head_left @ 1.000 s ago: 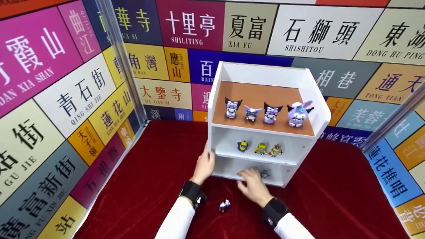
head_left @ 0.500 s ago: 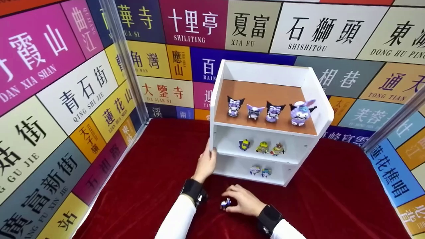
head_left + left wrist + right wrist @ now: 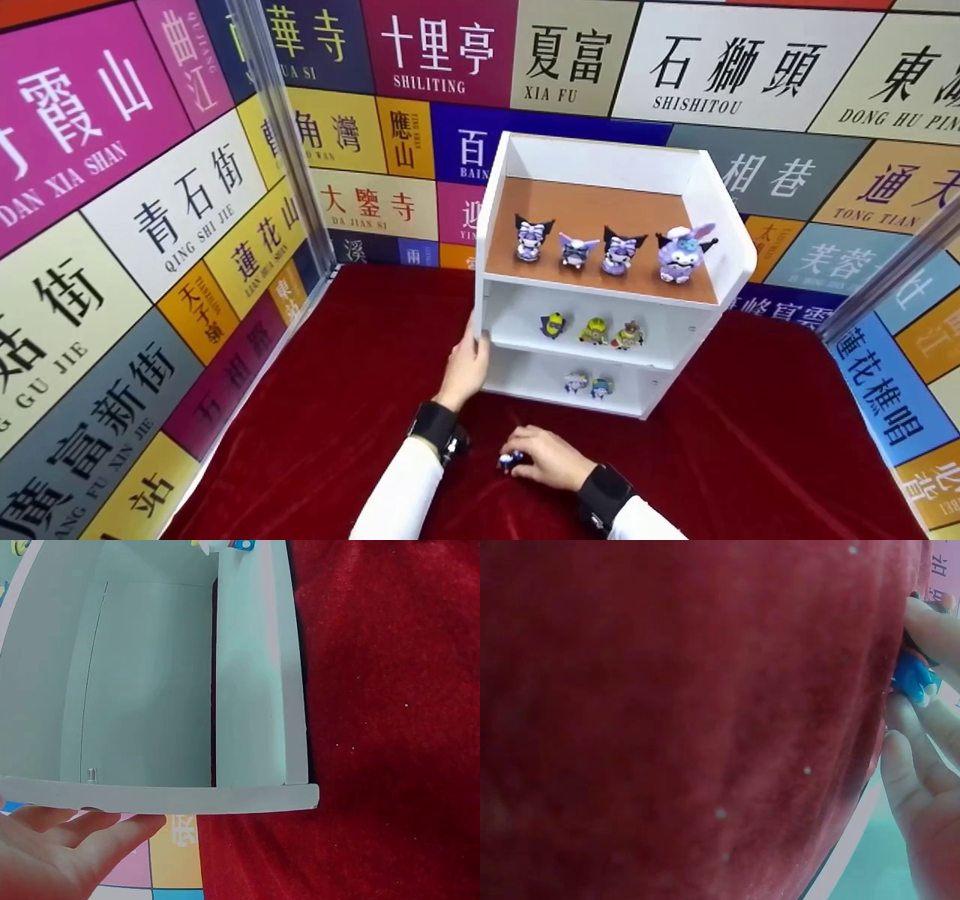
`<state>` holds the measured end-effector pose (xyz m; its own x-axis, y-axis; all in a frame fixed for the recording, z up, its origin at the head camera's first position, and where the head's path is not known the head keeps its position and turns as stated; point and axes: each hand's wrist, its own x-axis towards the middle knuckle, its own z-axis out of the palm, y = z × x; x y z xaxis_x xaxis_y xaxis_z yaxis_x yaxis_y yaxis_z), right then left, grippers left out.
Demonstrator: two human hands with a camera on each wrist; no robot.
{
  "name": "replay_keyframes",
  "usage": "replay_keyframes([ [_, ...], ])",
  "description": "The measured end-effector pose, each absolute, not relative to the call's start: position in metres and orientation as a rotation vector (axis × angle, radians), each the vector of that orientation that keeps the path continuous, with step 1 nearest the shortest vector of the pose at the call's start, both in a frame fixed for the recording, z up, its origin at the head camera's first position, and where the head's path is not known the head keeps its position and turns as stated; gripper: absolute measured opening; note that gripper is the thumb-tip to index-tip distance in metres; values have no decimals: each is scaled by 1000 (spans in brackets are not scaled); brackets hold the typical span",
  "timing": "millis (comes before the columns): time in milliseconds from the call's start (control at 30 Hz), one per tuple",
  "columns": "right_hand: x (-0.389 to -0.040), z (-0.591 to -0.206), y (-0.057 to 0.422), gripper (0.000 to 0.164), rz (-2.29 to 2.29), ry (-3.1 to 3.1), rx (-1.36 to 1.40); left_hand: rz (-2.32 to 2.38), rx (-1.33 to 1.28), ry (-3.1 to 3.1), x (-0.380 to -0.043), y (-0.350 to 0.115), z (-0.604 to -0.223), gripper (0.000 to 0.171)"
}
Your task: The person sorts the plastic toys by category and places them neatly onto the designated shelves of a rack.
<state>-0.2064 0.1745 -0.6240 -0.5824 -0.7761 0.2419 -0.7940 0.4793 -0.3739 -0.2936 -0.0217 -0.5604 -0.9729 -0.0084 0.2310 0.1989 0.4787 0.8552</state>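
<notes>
On the red cloth in front of the shelf, my right hand (image 3: 553, 459) pinches a small blue-and-white figurine (image 3: 511, 460). Its blue part (image 3: 913, 678) shows between thumb and fingers in the right wrist view; the rest is largely covered. My left hand (image 3: 463, 371) rests against the outer left side of a white three-level toy shelf (image 3: 481, 300). Seen from the left wrist, the fingers (image 3: 112, 844) lie extended along the outside of that side panel. Two small figurines, one pale (image 3: 576, 383) and one teal-and-blue (image 3: 601, 388), stand on the bottom level.
Three yellow minion figurines (image 3: 594, 331) stand on the middle level. Several purple-and-black figurines (image 3: 617, 251) line the brown top level (image 3: 592, 206). Dark red velvet cloth (image 3: 360, 360) spreads around the shelf. Sign-printed panels (image 3: 420, 52) wall in the back and sides.
My right hand has moved from the bottom level down to the cloth and taken hold of the figurine there. The pale figurine on the bottom level is now uncovered. My left hand stays at the shelf's side.
</notes>
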Motion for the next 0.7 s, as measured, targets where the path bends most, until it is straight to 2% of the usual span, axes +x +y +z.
replay_keyframes([
  [167, -211, -622, 177, 22, 888, -2629, 1434, -1506, -166, -2519, -294, -21, -561, 57],
  [300, -214, -617, 179, 20, 1155, -2546, 1339, -1500, -147, -2522, -293, -23, -561, 57],
  [700, -212, -596, 181, 25, 1654, -2333, 1126, -1511, -166, -2517, -293, -21, -561, 56],
])
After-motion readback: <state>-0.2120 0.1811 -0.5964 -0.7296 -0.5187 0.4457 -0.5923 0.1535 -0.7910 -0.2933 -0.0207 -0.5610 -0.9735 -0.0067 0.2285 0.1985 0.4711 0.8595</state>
